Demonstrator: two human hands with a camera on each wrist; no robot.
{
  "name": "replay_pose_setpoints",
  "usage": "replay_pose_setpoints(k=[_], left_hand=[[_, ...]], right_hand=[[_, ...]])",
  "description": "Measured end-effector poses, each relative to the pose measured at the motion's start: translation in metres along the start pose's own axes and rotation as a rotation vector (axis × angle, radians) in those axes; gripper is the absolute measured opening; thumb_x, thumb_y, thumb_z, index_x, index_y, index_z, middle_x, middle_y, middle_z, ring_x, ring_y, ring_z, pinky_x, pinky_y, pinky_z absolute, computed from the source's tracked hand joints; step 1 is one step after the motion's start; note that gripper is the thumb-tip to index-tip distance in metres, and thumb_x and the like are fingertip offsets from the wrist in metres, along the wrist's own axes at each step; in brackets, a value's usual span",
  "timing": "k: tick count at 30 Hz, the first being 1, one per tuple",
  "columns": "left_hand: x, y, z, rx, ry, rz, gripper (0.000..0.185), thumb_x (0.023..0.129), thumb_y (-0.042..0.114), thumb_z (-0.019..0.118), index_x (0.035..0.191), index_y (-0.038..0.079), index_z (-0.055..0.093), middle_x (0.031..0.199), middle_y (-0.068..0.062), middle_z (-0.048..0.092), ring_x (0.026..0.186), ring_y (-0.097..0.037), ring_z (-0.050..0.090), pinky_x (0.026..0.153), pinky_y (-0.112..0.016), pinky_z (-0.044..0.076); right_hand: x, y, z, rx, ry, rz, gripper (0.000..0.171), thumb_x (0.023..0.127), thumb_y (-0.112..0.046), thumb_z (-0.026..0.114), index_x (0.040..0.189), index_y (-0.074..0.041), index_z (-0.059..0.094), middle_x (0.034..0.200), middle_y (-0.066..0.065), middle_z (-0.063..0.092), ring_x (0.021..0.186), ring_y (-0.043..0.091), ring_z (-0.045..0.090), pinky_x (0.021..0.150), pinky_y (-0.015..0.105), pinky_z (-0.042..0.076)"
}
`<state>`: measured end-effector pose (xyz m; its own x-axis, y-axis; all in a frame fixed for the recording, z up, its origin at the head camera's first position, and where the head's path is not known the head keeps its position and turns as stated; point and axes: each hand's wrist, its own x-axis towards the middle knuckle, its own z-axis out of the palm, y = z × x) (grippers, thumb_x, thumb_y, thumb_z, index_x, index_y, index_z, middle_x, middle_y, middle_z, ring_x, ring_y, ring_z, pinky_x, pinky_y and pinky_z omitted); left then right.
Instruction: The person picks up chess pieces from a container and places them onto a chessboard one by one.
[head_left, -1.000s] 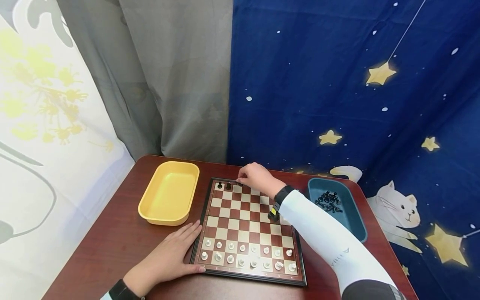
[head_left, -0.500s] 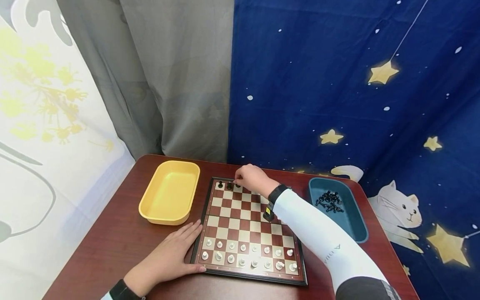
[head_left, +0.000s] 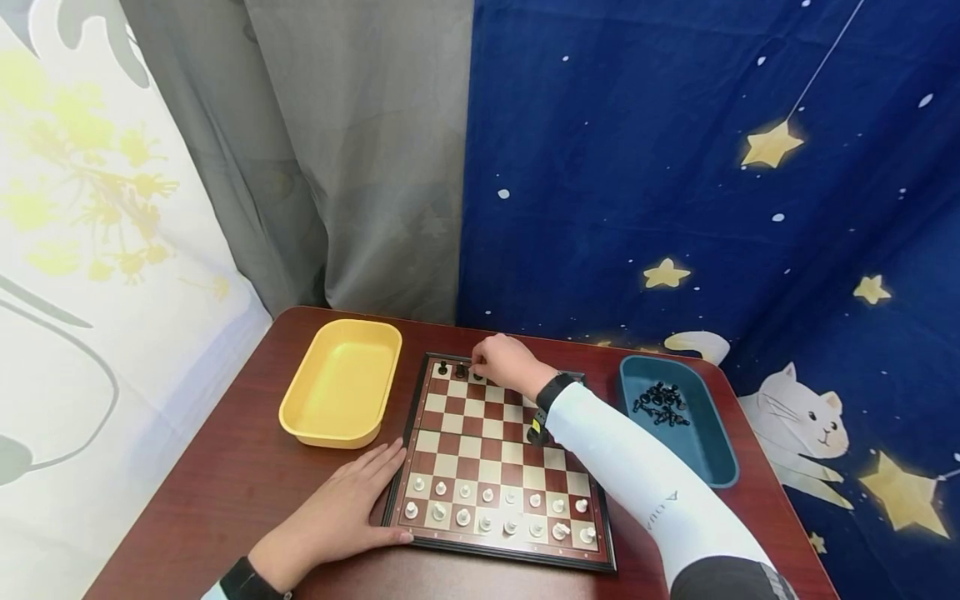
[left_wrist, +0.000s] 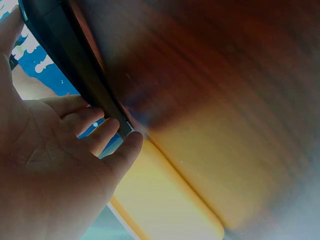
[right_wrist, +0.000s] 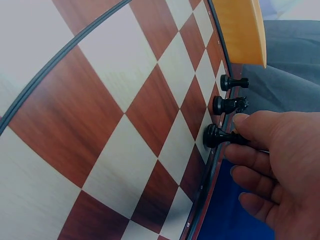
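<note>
My right hand (head_left: 512,365) pinches a black chess piece (right_wrist: 214,136) between thumb and index finger; its top is hidden by the fingers. The piece's base meets a light square on the far row of the chessboard (head_left: 468,448). Beside it stand a black knight (right_wrist: 225,105) and, at the corner, a black rook (right_wrist: 231,82). My left hand (head_left: 341,515) rests at the board's near-left corner, fingers extended along the left edge and thumb on the front edge. Two rows of white chess pieces (head_left: 485,524) stand on the near side.
A blue tray (head_left: 716,437) to the right holds a heap of black chess pieces (head_left: 662,405). To the left, a yellow tray (head_left: 337,387) sits on the brown table (head_left: 225,467). Curtains (head_left: 390,167) hang close behind the table's far edge.
My right hand has shifted slightly left and then lowered a little, with the black piece coming onto the third far-row square. The left hand has stayed on the board.
</note>
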<state>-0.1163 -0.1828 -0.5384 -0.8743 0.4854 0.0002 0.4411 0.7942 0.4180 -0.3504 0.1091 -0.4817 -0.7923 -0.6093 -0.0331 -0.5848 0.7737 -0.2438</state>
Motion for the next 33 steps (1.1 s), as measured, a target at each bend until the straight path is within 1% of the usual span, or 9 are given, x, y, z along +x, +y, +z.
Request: replay_pose_setpoints(k=[11, 15, 17, 21, 23, 27, 33], left_hand=[[0.002, 0.004, -0.001, 0.000, 0.002, 0.001, 0.118, 0.088, 0.087, 0.070, 0.169, 0.005, 0.044, 0.177, -0.012, 0.038, 0.161, -0.040, 0.038, 0.124, -0.064, 0.039], [0.002, 0.005, -0.001, -0.004, 0.000, 0.000, 0.118, 0.088, 0.086, 0.070, 0.169, 0.005, 0.044, 0.177, -0.014, 0.039, 0.161, -0.041, 0.038, 0.124, -0.065, 0.039], [0.001, 0.004, 0.000, 0.002, 0.000, -0.006, 0.118, 0.087, 0.087, 0.070, 0.169, 0.005, 0.044, 0.177, -0.013, 0.039, 0.161, -0.040, 0.038, 0.124, -0.064, 0.039], [0.000, 0.003, 0.002, 0.013, -0.004, -0.016, 0.119, 0.087, 0.088, 0.069, 0.169, 0.006, 0.044, 0.177, -0.011, 0.038, 0.162, -0.038, 0.038, 0.124, -0.064, 0.039], [0.000, 0.003, 0.002, 0.013, -0.005, -0.016, 0.120, 0.087, 0.089, 0.069, 0.169, 0.006, 0.044, 0.178, -0.011, 0.038, 0.162, -0.038, 0.037, 0.124, -0.063, 0.039], [0.000, 0.003, 0.001, 0.013, -0.004, -0.009, 0.120, 0.087, 0.088, 0.069, 0.169, 0.005, 0.044, 0.177, -0.012, 0.038, 0.161, -0.039, 0.038, 0.124, -0.064, 0.039], [0.000, 0.004, -0.002, 0.017, 0.001, -0.002, 0.118, 0.088, 0.086, 0.071, 0.169, 0.004, 0.044, 0.176, -0.013, 0.039, 0.160, -0.041, 0.039, 0.123, -0.065, 0.040]], right_hand=[[-0.006, 0.003, -0.001, 0.032, 0.009, -0.006, 0.009, 0.105, -0.021, 0.080, 0.104, -0.014, 0.086, 0.089, -0.004, 0.078, 0.069, 0.010, 0.063, 0.067, 0.032, 0.054], [-0.007, 0.004, 0.000, 0.042, 0.010, -0.005, 0.010, 0.104, -0.021, 0.081, 0.107, -0.013, 0.086, 0.093, -0.002, 0.079, 0.071, 0.009, 0.065, 0.069, 0.032, 0.055], [-0.007, 0.005, -0.001, 0.042, 0.010, 0.002, 0.012, 0.103, -0.022, 0.082, 0.110, -0.013, 0.086, 0.094, -0.002, 0.079, 0.073, 0.009, 0.065, 0.070, 0.032, 0.056], [-0.012, 0.007, -0.003, 0.045, 0.011, 0.038, 0.020, 0.103, -0.027, 0.082, 0.116, -0.012, 0.083, 0.088, -0.003, 0.075, 0.073, 0.011, 0.064, 0.072, 0.033, 0.055], [-0.017, 0.010, -0.006, 0.055, 0.016, 0.057, 0.024, 0.103, -0.030, 0.082, 0.118, -0.011, 0.082, 0.085, -0.004, 0.073, 0.073, 0.013, 0.063, 0.073, 0.034, 0.055], [-0.033, 0.022, -0.014, 0.085, 0.051, 0.082, 0.027, 0.104, -0.035, 0.081, 0.116, -0.011, 0.082, 0.090, -0.004, 0.074, 0.075, 0.012, 0.064, 0.075, 0.035, 0.057], [-0.069, 0.052, -0.037, 0.125, 0.123, 0.131, 0.027, 0.105, -0.037, 0.079, 0.114, -0.011, 0.081, 0.095, -0.002, 0.076, 0.078, 0.014, 0.066, 0.075, 0.038, 0.058]])
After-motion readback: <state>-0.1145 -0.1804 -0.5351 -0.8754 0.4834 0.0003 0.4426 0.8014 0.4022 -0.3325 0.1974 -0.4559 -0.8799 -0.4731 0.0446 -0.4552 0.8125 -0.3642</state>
